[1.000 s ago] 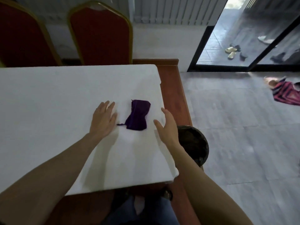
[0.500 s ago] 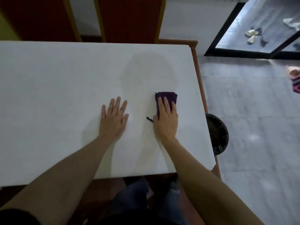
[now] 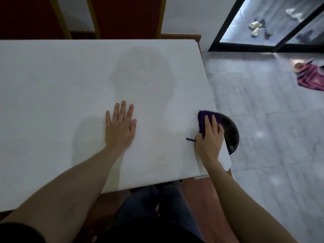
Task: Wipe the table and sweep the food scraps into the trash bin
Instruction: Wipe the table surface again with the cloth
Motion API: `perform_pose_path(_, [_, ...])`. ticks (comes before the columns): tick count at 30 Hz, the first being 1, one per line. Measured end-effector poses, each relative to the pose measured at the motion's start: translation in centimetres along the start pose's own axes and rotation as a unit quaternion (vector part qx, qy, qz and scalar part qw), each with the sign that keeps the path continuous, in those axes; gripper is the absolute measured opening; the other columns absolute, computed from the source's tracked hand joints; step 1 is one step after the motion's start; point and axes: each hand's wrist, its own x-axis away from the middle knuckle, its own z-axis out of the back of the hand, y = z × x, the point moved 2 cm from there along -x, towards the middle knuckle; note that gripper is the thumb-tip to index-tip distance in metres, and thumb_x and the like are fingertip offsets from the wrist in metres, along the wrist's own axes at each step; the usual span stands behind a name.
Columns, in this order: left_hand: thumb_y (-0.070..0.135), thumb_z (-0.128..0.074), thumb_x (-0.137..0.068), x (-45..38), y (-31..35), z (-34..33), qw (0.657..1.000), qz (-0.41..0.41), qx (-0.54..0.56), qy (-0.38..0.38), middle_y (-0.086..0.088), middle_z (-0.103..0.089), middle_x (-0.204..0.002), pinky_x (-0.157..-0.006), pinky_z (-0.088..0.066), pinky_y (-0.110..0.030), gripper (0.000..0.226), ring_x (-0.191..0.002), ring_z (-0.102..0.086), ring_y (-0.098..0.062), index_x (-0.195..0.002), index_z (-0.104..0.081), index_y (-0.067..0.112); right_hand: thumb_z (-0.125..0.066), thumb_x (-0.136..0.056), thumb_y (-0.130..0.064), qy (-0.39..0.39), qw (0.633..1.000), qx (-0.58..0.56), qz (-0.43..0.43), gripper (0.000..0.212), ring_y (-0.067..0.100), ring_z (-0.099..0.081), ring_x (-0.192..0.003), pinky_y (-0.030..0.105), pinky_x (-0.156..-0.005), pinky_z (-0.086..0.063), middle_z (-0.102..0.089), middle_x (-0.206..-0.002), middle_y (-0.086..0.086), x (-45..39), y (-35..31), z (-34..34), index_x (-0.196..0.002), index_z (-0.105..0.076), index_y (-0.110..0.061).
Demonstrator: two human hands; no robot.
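Note:
A white-covered table [image 3: 70, 85] fills the left of the view. My right hand [image 3: 209, 139] presses flat on a folded purple cloth [image 3: 204, 118] at the table's right edge, with a loose purple thread trailing to its left. Just beyond that edge, on the floor, stands a dark round trash bin [image 3: 231, 135], partly hidden by the table. My left hand [image 3: 121, 127] lies flat on the table with fingers spread, well left of the cloth. I see no food scraps on the tabletop.
Two red chairs with gold frames [image 3: 128, 16] stand behind the table's far edge. Grey tiled floor [image 3: 271, 137] lies to the right, with a striped cloth [image 3: 310, 79] on it and sandals [image 3: 255, 28] beyond a glass door.
My right hand came down on the purple cloth, then slid it rightwards to the table's edge above the bin. My left hand stays flat on the table.

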Motion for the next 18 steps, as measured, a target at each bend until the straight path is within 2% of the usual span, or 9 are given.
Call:
perform_pose_path(3, [0.044,-0.017,-0.102,-0.1,-0.1,0.2,1.0,-0.001,0.009,-0.005,-0.001,-0.012,-0.166,-0.122,-0.005,-0.05,0.059,-0.153,-0.008,-0.022,-0.157,-0.017,0.026,-0.055,-0.089,-0.026,-0.029,0.999,-0.017,0.0,0.065,0.034,-0.023,-0.141,0.049,-0.111,-0.027,-0.027,-0.16,0.003,-1.4,-5.3,-1.7,-0.15,-0.034,-0.017])
perform_pose_path(7, [0.042,-0.016,-0.101,-0.3,-1.8,1.3,0.998,0.0,0.063,0.001,-0.004,-0.016,-0.165,-0.123,-0.008,-0.043,0.06,-0.152,-0.012,-0.021,-0.157,-0.021,0.021,-0.059,-0.086,-0.023,-0.063,0.989,-0.024,0.131,0.065,0.031,-0.027,-0.141,0.045,-0.11,-0.034,-0.034,-0.157,0.001,2.6,-11.3,-4.2,-0.148,-0.04,-0.019])
perform_pose_path(10, [0.042,-0.015,-0.101,-0.3,-4.8,2.0,0.999,0.027,0.043,0.002,-0.005,-0.01,-0.166,-0.124,-0.002,-0.043,0.061,-0.153,-0.005,-0.021,-0.158,-0.017,0.019,-0.057,-0.083,-0.021,-0.116,0.961,-0.019,0.25,0.067,0.027,-0.029,-0.14,0.043,-0.106,-0.039,-0.035,-0.156,-0.003,7.8,-11.8,-4.8,-0.148,-0.041,-0.023])
perform_pose_path(12, [0.044,-0.013,-0.101,-0.3,-6.2,1.9,0.999,0.039,0.025,-0.013,-0.004,-0.005,-0.166,-0.124,0.001,-0.045,0.062,-0.153,0.0,-0.021,-0.158,-0.012,0.021,-0.055,-0.08,-0.02,-0.124,0.95,-0.011,0.286,0.066,0.026,-0.035,-0.138,0.039,-0.102,-0.041,-0.039,-0.154,-0.004,9.3,-9.3,-4.4,-0.145,-0.046,-0.023])
perform_pose_path(15, [0.046,-0.012,-0.1,-0.3,-6.6,1.6,0.999,0.037,0.001,-0.007,-0.003,-0.006,-0.166,-0.123,-0.001,-0.047,0.062,-0.153,-0.001,-0.022,-0.158,-0.011,0.023,-0.056,-0.073,-0.017,-0.083,0.96,0.003,0.268,0.067,0.027,-0.042,-0.132,0.038,-0.099,-0.042,-0.045,-0.15,-0.002,8.0,-4.5,-2.7,-0.14,-0.053,-0.022])
perform_pose_path(18, [0.046,-0.013,-0.101,-0.4,-6.6,1.4,0.999,0.036,-0.004,-0.002,-0.003,-0.008,-0.166,-0.123,-0.002,-0.047,0.062,-0.153,-0.004,-0.022,-0.158,-0.013,0.023,-0.052,-0.077,-0.018,-0.043,0.983,0.006,0.177,0.066,0.031,-0.039,-0.13,0.044,-0.103,-0.038,-0.042,-0.152,0.004,3.6,-1.1,-1.0,-0.142,-0.05,-0.018])
